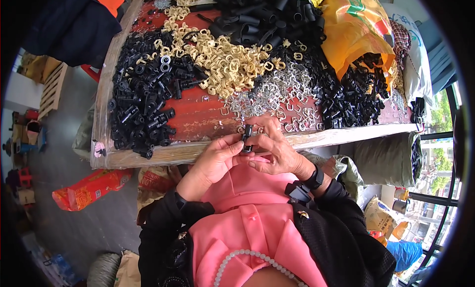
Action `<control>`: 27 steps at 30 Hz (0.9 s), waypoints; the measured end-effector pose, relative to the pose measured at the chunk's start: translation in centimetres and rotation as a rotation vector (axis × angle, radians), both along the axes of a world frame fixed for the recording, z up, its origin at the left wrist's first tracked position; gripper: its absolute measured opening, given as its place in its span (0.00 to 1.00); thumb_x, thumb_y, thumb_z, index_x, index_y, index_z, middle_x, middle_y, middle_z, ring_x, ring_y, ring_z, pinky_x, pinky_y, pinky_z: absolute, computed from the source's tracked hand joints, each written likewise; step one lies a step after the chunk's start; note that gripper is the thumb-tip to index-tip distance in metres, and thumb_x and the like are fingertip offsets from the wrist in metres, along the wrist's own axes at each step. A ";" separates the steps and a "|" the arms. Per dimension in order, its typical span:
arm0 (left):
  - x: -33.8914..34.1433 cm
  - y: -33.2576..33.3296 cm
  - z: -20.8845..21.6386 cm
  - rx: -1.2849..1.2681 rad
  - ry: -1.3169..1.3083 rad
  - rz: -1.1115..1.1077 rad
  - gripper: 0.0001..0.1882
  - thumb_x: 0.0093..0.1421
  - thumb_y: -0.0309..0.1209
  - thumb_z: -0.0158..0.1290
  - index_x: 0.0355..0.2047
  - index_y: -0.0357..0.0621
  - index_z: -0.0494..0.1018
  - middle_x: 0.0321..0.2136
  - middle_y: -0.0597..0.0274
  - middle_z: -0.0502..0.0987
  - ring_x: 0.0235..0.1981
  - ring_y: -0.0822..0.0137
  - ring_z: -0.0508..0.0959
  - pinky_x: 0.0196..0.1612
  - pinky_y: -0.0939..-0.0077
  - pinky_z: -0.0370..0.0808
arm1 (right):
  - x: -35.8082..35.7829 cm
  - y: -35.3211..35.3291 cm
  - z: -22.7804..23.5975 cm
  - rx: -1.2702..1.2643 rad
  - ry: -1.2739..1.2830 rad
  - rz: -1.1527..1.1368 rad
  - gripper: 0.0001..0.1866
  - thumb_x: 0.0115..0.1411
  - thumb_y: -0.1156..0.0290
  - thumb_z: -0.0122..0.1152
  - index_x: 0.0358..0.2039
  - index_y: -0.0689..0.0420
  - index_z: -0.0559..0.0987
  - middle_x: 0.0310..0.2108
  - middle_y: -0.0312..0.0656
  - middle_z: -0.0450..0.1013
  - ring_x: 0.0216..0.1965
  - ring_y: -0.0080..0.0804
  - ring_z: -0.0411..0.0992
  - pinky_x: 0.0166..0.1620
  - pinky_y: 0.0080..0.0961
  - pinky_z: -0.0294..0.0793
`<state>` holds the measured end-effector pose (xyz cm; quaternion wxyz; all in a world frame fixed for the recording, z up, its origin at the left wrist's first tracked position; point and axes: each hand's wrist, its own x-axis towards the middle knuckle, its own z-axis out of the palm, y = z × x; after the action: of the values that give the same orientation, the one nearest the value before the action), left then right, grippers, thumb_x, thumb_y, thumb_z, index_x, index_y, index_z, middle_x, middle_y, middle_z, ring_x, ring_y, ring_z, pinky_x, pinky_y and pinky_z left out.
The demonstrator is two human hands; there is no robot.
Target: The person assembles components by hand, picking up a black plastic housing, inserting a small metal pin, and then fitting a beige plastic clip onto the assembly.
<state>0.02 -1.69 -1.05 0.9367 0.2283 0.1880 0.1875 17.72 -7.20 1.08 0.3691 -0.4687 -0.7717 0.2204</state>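
Note:
At the table's front edge, my left hand point(218, 157) and my right hand point(275, 147) meet around a small black plastic fitting point(247, 133). It stands roughly upright between my fingertips. The left thumb and fingers pinch its lower end, while the right fingers close around its upper part. Just beyond my hands lies a scatter of silver wire clips point(267, 96). Cream plastic rings point(230, 64) are heaped behind them. A pile of black fittings point(148, 96) covers the left side of the red tabletop point(193, 111).
Smaller black parts point(349, 94) lie at the right, below an open orange sack point(354, 30). Black tubes point(267, 20) fill the back. A wooden rim point(183, 152) edges the table. On the floor at left is a red bag point(91, 188); a grey-green sack point(383, 161) sits at right.

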 end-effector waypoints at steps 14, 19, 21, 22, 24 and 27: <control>0.0 -0.4 0.4 -0.006 0.016 0.007 0.13 0.57 0.29 0.43 0.41 0.39 0.65 0.36 0.59 0.71 0.36 0.67 0.73 0.39 0.76 0.71 | 0.4 -0.5 0.3 0.095 -0.089 0.050 0.20 0.35 0.65 0.63 0.32 0.54 0.74 0.46 0.46 0.57 0.47 0.46 0.54 0.47 0.41 0.53; 0.0 0.0 -0.4 -0.031 0.019 0.001 0.11 0.57 0.28 0.43 0.39 0.38 0.65 0.37 0.55 0.71 0.35 0.68 0.73 0.40 0.79 0.70 | 0.9 -0.1 0.0 0.024 0.022 0.014 0.21 0.38 0.61 0.62 0.34 0.54 0.73 0.45 0.46 0.58 0.46 0.44 0.55 0.47 0.40 0.53; 0.0 0.2 -0.6 -0.039 0.035 0.009 0.10 0.57 0.29 0.43 0.37 0.39 0.66 0.37 0.55 0.71 0.35 0.68 0.73 0.39 0.79 0.70 | 1.5 0.1 0.0 -0.067 0.161 -0.058 0.21 0.40 0.58 0.61 0.35 0.54 0.73 0.45 0.46 0.59 0.46 0.43 0.56 0.48 0.39 0.53; 0.0 0.2 -0.5 -0.043 0.049 0.015 0.09 0.57 0.29 0.43 0.36 0.39 0.66 0.37 0.55 0.71 0.36 0.68 0.73 0.39 0.79 0.70 | 2.1 0.3 0.0 -0.072 0.162 -0.056 0.21 0.40 0.58 0.61 0.35 0.54 0.73 0.45 0.46 0.59 0.46 0.43 0.56 0.48 0.39 0.53; 0.2 0.5 -0.5 -0.051 0.065 0.013 0.08 0.56 0.29 0.43 0.35 0.39 0.67 0.36 0.55 0.71 0.36 0.68 0.73 0.39 0.80 0.70 | 3.9 1.0 0.0 -0.043 0.122 -0.125 0.22 0.40 0.56 0.61 0.36 0.55 0.73 0.44 0.47 0.59 0.45 0.42 0.57 0.48 0.37 0.53; 0.2 0.9 -0.8 -0.038 0.075 0.003 0.08 0.56 0.30 0.44 0.34 0.40 0.67 0.36 0.56 0.72 0.36 0.68 0.72 0.38 0.81 0.70 | 5.3 1.5 0.3 -0.026 0.073 -0.164 0.22 0.42 0.57 0.60 0.36 0.56 0.72 0.43 0.47 0.60 0.45 0.41 0.58 0.48 0.36 0.54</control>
<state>0.19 -0.83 -1.87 0.9329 0.2170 0.2269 0.1764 23.02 -5.65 1.35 0.4076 -0.5267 -0.7139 0.2165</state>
